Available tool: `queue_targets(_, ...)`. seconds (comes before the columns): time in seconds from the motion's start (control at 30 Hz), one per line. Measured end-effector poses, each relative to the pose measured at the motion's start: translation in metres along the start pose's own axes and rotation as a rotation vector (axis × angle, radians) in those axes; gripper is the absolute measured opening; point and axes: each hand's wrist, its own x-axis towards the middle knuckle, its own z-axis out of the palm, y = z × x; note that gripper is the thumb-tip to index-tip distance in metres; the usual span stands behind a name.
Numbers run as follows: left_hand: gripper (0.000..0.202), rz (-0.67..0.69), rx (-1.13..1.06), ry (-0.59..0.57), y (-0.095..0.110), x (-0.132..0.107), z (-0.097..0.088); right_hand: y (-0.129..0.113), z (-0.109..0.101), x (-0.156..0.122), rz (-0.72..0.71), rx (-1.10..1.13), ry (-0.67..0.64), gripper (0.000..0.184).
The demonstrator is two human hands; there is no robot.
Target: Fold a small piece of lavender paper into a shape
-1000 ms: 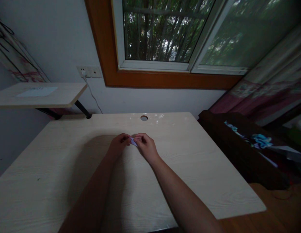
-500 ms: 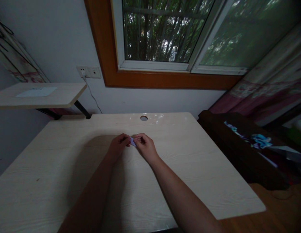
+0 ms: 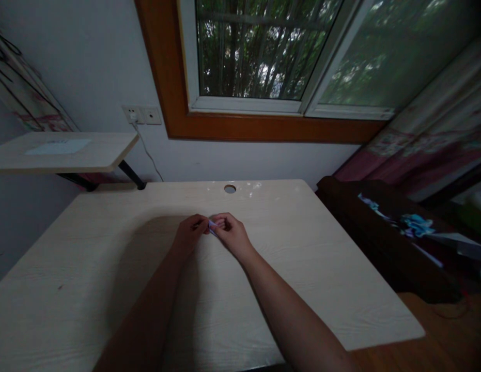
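Single head-worn view, directed forward and downward from above the near side of the desk (image 3: 321,268); the left hand (image 3: 187,233) and right hand (image 3: 234,235) appear small near mid-field, with the wall (image 3: 244,160) and window (image 3: 251,57) beyond, farther off.

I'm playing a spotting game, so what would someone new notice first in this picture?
Probably the bare left hand and bare right hand, holding a small pale-purple piece at the far half of the pale wood-grained table. Next, perhaps the big white-framed glass window behind it, showing green trees. Bright blue crumpled material stands out at the right.
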Motion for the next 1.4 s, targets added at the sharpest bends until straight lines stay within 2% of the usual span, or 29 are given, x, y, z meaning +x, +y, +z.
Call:
queue_targets(0.43, 0.026, 0.0, -0.044, -0.027, -0.002, 0.001, -0.001, 0.0, -0.002, 0.002, 0.067, 0.086, 0.032, 0.029)
queue_targets(0.7, 0.021, -0.01, 0.044, -0.023, -0.005, 0.002, 0.0, -0.002, -0.002, 0.002, 0.082, 0.08, 0.011, 0.034)
queue_targets(1.07, 0.018, -0.038, 0.044, 0.066, 0.004, 0.001, 0.0, 0.001, -0.001, 0.002, 0.059, 0.036, 0.026, 0.031)
queue_targets(1.23, 0.019, -0.075, 0.017, 0.135, 0.008, 0.001, 0.0, 0.002, -0.002, 0.004, 0.072, 0.096, 0.041, 0.028)
queue_targets(1.4, 0.021, -0.077, -0.011, 0.151, 0.007, 0.002, -0.001, 0.001, -0.002, 0.005, 0.086, 0.148, 0.048, 0.03)
